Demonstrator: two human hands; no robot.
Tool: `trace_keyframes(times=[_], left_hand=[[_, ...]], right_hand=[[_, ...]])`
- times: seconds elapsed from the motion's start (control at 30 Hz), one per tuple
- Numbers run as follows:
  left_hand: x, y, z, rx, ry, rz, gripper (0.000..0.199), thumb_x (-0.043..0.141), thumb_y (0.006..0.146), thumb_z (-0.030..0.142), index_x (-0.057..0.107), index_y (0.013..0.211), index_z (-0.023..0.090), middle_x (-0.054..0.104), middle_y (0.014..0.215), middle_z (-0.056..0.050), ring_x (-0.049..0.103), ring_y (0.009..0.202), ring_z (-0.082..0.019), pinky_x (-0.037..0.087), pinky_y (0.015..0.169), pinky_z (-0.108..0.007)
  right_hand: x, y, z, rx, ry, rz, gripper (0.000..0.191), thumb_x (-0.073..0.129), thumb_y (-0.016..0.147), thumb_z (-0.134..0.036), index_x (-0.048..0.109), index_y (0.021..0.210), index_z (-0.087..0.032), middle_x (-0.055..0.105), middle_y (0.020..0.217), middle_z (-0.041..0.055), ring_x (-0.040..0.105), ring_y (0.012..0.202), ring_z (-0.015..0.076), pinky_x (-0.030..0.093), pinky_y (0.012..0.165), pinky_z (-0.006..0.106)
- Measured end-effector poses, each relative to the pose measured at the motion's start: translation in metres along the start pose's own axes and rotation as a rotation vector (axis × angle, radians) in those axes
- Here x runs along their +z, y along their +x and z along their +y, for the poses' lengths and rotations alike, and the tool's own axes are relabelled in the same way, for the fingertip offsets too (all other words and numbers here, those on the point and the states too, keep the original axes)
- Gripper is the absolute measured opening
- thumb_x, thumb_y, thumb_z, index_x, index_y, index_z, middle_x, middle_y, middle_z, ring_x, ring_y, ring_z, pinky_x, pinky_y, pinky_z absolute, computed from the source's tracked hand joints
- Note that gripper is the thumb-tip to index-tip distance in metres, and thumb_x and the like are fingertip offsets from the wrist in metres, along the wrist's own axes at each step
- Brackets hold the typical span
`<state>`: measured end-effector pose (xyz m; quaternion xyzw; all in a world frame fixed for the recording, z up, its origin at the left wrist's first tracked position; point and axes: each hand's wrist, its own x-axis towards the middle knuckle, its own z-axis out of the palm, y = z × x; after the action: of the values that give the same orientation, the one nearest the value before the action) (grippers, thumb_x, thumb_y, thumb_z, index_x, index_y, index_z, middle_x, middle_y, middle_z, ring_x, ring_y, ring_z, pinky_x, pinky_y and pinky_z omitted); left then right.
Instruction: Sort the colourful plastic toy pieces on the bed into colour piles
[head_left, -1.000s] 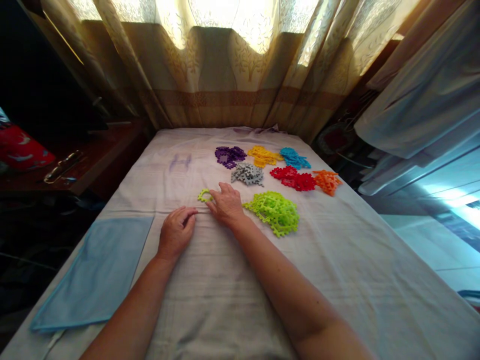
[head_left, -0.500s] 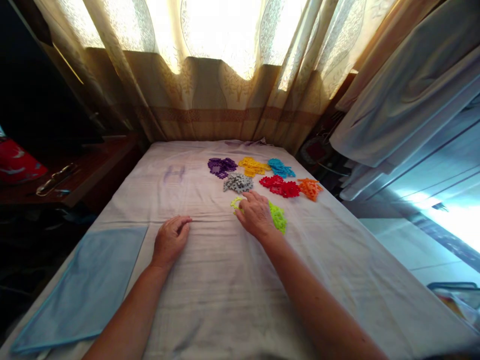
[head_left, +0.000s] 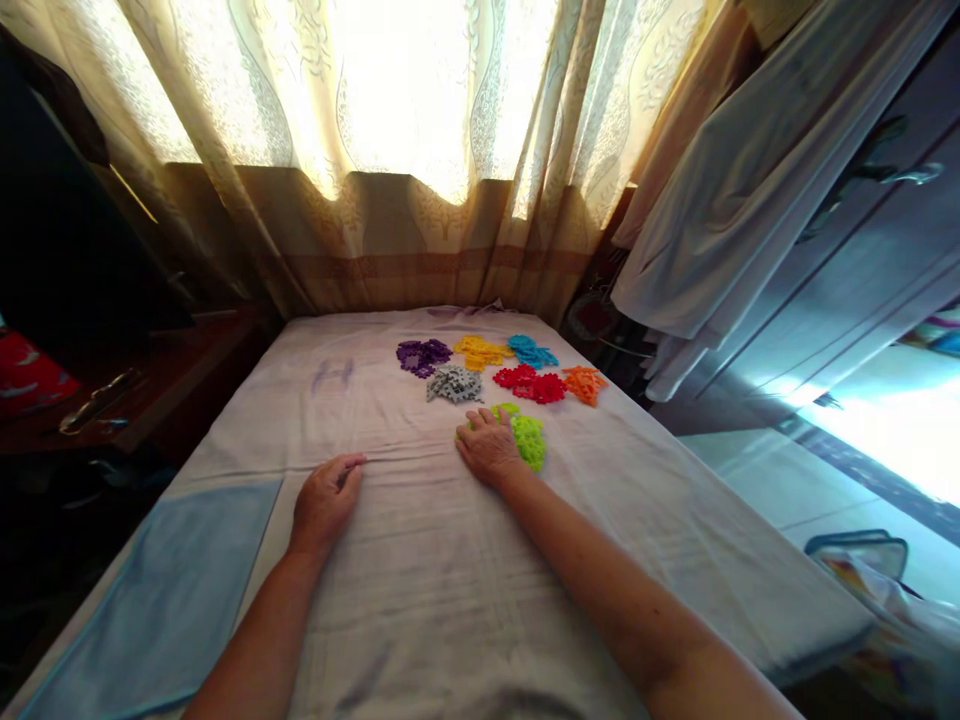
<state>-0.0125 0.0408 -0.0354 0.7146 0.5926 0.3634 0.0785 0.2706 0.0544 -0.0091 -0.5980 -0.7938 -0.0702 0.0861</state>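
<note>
A pile of lime green plastic pieces [head_left: 529, 440] lies on the cloth-covered table. My right hand [head_left: 486, 445] rests over its left side, palm down with fingers spread, touching the pieces and hiding some of them. Further left, my left hand [head_left: 324, 503] lies on the cloth, loosely curled, a gap showing between thumb and fingers and nothing visible in it. Behind the green pile are heaps of grey pieces [head_left: 454, 384] and red pieces [head_left: 529, 383], with orange pieces [head_left: 584, 384] at the right. Purple pieces [head_left: 423, 356], yellow pieces [head_left: 481, 352] and blue pieces [head_left: 532, 350] form the back row.
A light blue cloth [head_left: 172, 590] is spread at the table's left edge. Patterned curtains [head_left: 390, 230] hang beyond the far edge, and pale hanging fabric [head_left: 697, 220] is at the right. A dark wooden cabinet [head_left: 217, 350] stands on the left.
My right hand has drawn the stray green pieces on the left in against their pile. My left hand stays in place on the cloth. The camera view has tilted and shifted slightly.
</note>
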Motion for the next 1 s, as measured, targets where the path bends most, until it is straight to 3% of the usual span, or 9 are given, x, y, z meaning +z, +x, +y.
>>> trace_keyframes(times=[0.27, 0.37, 0.43, 0.53, 0.63, 0.8, 1.0], left_hand=[[0.002, 0.002, 0.001, -0.07, 0.045, -0.042, 0.038, 0.044, 0.082, 0.042, 0.075, 0.096, 0.024, 0.077, 0.101, -0.002, 0.07, 0.093, -0.021, 0.055, 0.084, -0.03], [0.002, 0.003, 0.002, -0.078, 0.063, -0.045, 0.039, 0.043, 0.082, 0.041, 0.075, 0.097, 0.023, 0.077, 0.1, -0.003, 0.07, 0.094, -0.021, 0.055, 0.085, -0.031], [0.003, 0.002, 0.001, -0.073, 0.076, -0.043, 0.039, 0.043, 0.082, 0.039, 0.074, 0.097, 0.023, 0.077, 0.101, -0.003, 0.07, 0.095, -0.022, 0.054, 0.087, -0.031], [0.004, 0.001, 0.0, -0.028, 0.108, -0.036, 0.037, 0.043, 0.084, 0.036, 0.074, 0.097, 0.022, 0.077, 0.103, -0.004, 0.069, 0.097, -0.022, 0.053, 0.089, -0.033], [0.007, -0.001, 0.003, 0.076, 0.177, -0.024, 0.034, 0.043, 0.085, 0.031, 0.072, 0.097, 0.019, 0.076, 0.104, -0.008, 0.068, 0.101, -0.024, 0.051, 0.095, -0.037], [0.011, -0.003, 0.018, 0.274, 0.319, -0.065, 0.03, 0.043, 0.089, 0.026, 0.07, 0.098, 0.018, 0.074, 0.106, -0.011, 0.066, 0.104, -0.026, 0.045, 0.101, -0.044], [0.013, -0.002, 0.024, 0.287, 0.339, -0.119, 0.025, 0.045, 0.088, 0.023, 0.07, 0.092, 0.019, 0.074, 0.096, -0.01, 0.067, 0.092, -0.025, 0.051, 0.089, -0.04]], right_hand=[[-0.001, -0.007, 0.043, 0.034, -0.025, -0.005, 0.032, 0.046, 0.097, -0.036, 0.072, 0.108, -0.021, 0.059, 0.136, 0.0138, 0.047, 0.127, 0.0307, 0.026, 0.109, 0.056], [0.0, -0.013, 0.032, -0.012, 0.025, 0.08, 0.033, 0.052, 0.094, -0.038, 0.068, 0.12, -0.023, 0.054, 0.142, 0.0147, 0.044, 0.132, 0.0317, 0.021, 0.112, 0.058], [0.004, -0.021, 0.016, -0.122, 0.074, 0.149, 0.035, 0.055, 0.093, -0.036, 0.066, 0.123, -0.022, 0.055, 0.142, 0.0147, 0.043, 0.133, 0.0309, 0.024, 0.112, 0.054], [0.013, -0.033, -0.008, -0.337, 0.128, 0.205, 0.025, 0.054, 0.094, -0.031, 0.071, 0.11, -0.021, 0.063, 0.133, 0.0127, 0.049, 0.127, 0.0272, 0.033, 0.107, 0.046], [0.017, -0.039, -0.016, -0.413, 0.139, 0.225, 0.021, 0.052, 0.094, -0.025, 0.072, 0.097, -0.019, 0.067, 0.126, 0.0113, 0.054, 0.119, 0.025, 0.038, 0.101, 0.042], [0.007, -0.022, -0.008, -0.402, 0.068, 0.118, 0.021, 0.05, 0.093, -0.02, 0.071, 0.093, -0.015, 0.068, 0.12, 0.0133, 0.056, 0.109, 0.0243, 0.041, 0.094, 0.04], [-0.002, 0.012, -0.008, -0.387, -0.023, -0.006, 0.027, 0.046, 0.095, -0.018, 0.071, 0.098, -0.011, 0.069, 0.109, 0.0158, 0.056, 0.104, 0.0247, 0.039, 0.09, 0.038]])
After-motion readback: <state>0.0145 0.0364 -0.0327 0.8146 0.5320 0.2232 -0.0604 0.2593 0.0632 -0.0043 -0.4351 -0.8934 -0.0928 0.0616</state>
